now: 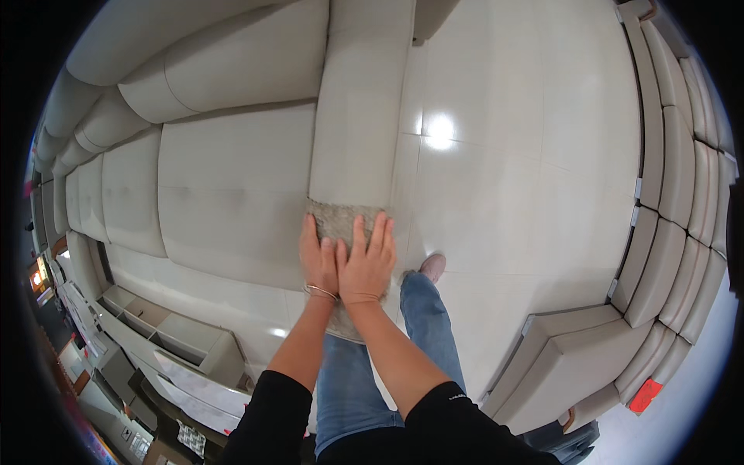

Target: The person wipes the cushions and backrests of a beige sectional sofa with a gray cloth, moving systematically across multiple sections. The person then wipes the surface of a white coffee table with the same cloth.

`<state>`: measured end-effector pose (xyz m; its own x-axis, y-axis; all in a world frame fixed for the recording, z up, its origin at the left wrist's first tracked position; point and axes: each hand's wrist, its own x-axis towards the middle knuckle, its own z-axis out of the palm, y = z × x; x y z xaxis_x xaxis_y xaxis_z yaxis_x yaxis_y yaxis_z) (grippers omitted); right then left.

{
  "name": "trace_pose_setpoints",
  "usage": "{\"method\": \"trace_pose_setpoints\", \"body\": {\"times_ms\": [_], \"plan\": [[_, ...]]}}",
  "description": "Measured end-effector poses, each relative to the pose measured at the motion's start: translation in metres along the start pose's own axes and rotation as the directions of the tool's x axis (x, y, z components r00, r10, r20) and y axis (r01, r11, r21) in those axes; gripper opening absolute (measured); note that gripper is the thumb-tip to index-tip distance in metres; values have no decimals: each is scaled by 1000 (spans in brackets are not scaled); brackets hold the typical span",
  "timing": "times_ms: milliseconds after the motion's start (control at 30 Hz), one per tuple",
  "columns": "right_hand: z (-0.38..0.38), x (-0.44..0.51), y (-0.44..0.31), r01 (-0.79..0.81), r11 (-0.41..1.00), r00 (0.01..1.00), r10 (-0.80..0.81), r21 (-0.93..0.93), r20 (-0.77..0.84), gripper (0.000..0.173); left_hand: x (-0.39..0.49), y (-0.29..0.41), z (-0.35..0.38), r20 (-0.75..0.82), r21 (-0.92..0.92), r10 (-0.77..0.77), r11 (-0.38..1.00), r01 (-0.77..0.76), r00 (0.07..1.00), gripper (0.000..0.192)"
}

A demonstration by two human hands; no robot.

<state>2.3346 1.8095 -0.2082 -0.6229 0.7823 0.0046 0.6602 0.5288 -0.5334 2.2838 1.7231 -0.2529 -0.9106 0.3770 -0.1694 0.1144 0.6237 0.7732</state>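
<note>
A fuzzy beige-brown cloth (336, 216) lies across the front part of a pale sofa armrest (360, 116) before me. My left hand (319, 261) rests on the cloth's left side, its fingers along the armrest's edge. Beside it, my right hand (367, 256) lies flat on the cloth, fingers pointing away from me and slightly apart. The two thumbs are close together near the middle. Much of the cloth is hidden under my hands and wrists; a lower part shows between my forearms.
The sofa's seat cushion (232, 192) extends to the left of the armrest. Glossy floor tiles (494, 203) lie to the right, with another sofa (581, 360) beyond, bearing a red tag (645, 397). A low cabinet with open compartments (174, 337) stands at lower left.
</note>
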Motion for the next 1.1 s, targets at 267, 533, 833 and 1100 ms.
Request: {"method": "trace_pose_setpoints", "body": {"times_ms": [267,533,833,1100], "plan": [[-1,0,7,0,1000,1000,0,-5,24,57,4,10,7,-53,164,-165,971,171,985,76],[2,3,5,27,999,999,-25,-45,38,61,11,16,6,-47,262,-265,927,267,963,81],[-33,12,15,156,988,880,-140,2,454,79,3,27,-1,-26,269,-296,918,292,955,83],[-80,95,62,745,594,281,-693,305,664,78,20,40,-2,6,279,-366,894,350,931,80]]}}
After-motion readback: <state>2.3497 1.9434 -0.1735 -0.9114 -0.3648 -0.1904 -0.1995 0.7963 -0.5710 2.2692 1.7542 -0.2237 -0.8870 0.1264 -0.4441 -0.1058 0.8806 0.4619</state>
